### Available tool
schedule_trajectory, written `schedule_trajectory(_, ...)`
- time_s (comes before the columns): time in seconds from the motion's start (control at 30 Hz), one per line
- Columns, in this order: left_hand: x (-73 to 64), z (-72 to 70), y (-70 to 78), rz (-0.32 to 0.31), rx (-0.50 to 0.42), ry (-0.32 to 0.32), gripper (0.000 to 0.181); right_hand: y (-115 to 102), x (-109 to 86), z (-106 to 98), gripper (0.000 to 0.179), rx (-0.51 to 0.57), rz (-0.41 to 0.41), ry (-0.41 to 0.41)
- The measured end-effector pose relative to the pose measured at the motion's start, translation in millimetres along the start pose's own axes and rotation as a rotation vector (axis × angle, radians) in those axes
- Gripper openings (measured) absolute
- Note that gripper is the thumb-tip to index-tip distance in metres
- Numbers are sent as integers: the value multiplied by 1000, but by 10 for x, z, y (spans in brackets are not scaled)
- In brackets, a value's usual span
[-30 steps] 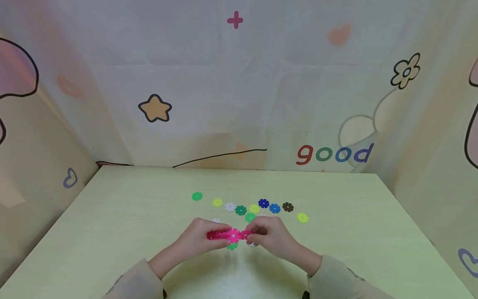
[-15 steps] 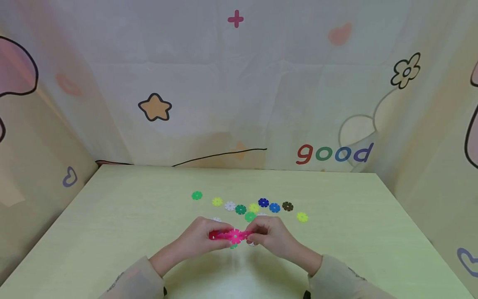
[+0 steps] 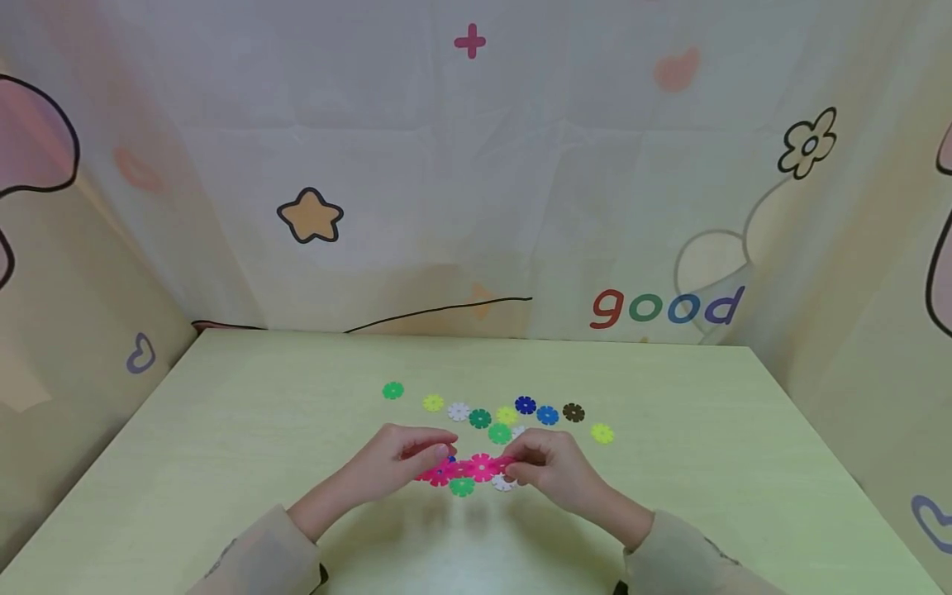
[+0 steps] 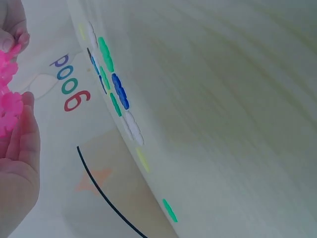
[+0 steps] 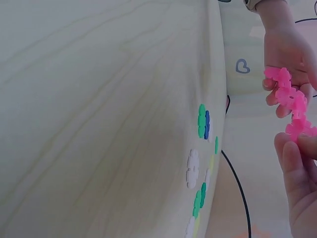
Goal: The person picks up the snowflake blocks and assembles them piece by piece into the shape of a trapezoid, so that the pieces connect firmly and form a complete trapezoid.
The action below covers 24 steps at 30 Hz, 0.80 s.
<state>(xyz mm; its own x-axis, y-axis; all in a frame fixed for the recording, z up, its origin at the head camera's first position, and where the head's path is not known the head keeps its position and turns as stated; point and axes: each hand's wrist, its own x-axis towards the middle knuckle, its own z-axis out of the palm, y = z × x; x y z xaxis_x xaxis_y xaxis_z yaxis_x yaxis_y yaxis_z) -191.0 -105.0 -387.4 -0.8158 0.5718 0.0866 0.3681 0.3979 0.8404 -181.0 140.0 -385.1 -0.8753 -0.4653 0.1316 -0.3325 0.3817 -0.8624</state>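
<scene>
One pink chain of interlocked discs [image 3: 481, 468] hangs above the table [image 3: 260, 454], between your hands. It looks light, fairly stiff and smooth, and might part at the joints; pinching a rim close to a joint seems safest. Your right hand [image 3: 549, 468] pinches its right end; your left hand [image 3: 390, 459] is loose beside the other, contact unclear. The head view shows four green discs [image 3: 500, 433], three yellow discs [image 3: 602, 433], three white discs [image 3: 459, 411], three blue discs [image 3: 547, 415], one brown disc [image 3: 573, 412]; your left hand may hide more.
</scene>
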Motion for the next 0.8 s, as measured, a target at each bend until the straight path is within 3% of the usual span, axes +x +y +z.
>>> schedule_trajectory(0.3, 120, 83, 65, 0, 21, -112, 34, 27, -17, -16, 7, 57, 7, -56)
schedule_trajectory(0.5, 156, 124, 131, -1, 35, -142, 34, 15, -33, -11, 9, 82, 12, -99)
schedule_trajectory(0.8, 157, 178, 151, -28, 0, -176, 27, 25, -30, 30, 9, 88, 15, -91)
